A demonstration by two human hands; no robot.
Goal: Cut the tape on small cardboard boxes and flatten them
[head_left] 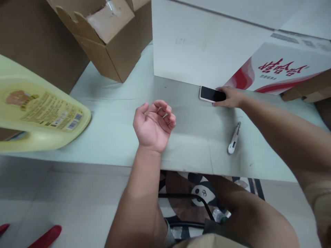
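Note:
My left hand (pixel 155 126) rests palm up over the pale green tabletop (pixel 108 137), its fingers loosely curled and apart, with nothing in it. Farther right, my right hand (pixel 231 97) grips one end of a smartphone (pixel 209 94), thumb on one long side and fingers on the other. The phone lies on or just above the table with its dark screen up, close to the foot of a white box. A white utility knife (pixel 234 138) lies on the table, nearer to me than my right hand.
A large yellow jug (pixel 41 106) stands at the left. An open cardboard box (pixel 111 51) is behind it, and a large white box (pixel 196 44) stands at the back. Beside that is a white carton with red lettering (pixel 284 69). A panda-print mat (pixel 178 186) shows below the table edge.

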